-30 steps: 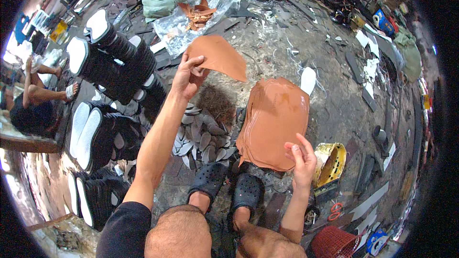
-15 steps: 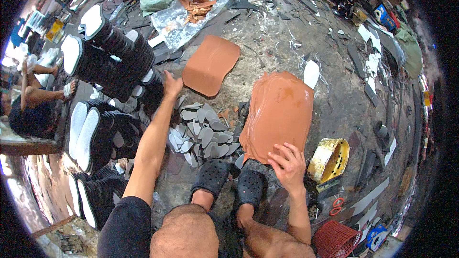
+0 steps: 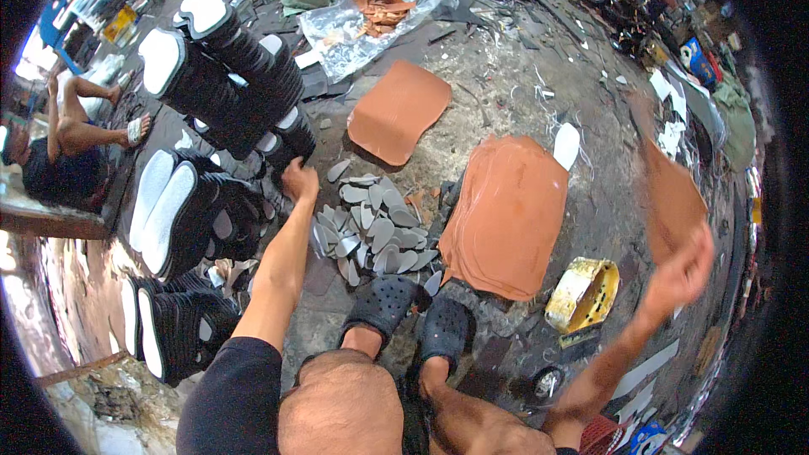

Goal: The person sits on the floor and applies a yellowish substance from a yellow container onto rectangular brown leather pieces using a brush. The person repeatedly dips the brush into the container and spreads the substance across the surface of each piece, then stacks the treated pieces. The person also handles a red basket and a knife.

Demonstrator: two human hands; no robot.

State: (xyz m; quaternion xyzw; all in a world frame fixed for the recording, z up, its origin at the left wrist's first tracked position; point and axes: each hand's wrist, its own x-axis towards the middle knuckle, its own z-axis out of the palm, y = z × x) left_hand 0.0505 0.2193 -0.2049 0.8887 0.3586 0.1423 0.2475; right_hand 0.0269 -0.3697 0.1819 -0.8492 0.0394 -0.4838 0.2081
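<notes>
My right hand (image 3: 679, 276), out at the right and smeared by motion, is closed on one edge of a thin terracotta-brown sheet (image 3: 672, 200). The sheet is raised off the floor and tilted. A stack of similar brown sheets (image 3: 506, 219) lies in front of my feet, and a separate brown sheet (image 3: 399, 111) lies farther off. My left hand (image 3: 300, 180) rests with curled fingers beside a stack of black shoe soles (image 3: 295, 136); what its fingers hold, if anything, is hidden. Near it spreads a heap of small grey oval pads (image 3: 379, 223).
More black soles with white tops (image 3: 173, 211) stand in stacks at the left. A yellow cut-down container (image 3: 583, 291) sits right of the sheets, and a white sole-shaped piece (image 3: 566, 145) lies beyond them. A plastic bag with brown scraps (image 3: 383, 13) lies far off. Another person (image 3: 72, 135) sits at left.
My right hand has moved from the near edge of the stack out to the right, carrying a brown sheet. My left hand has drawn slightly nearer, its fingers more curled. The view has shifted.
</notes>
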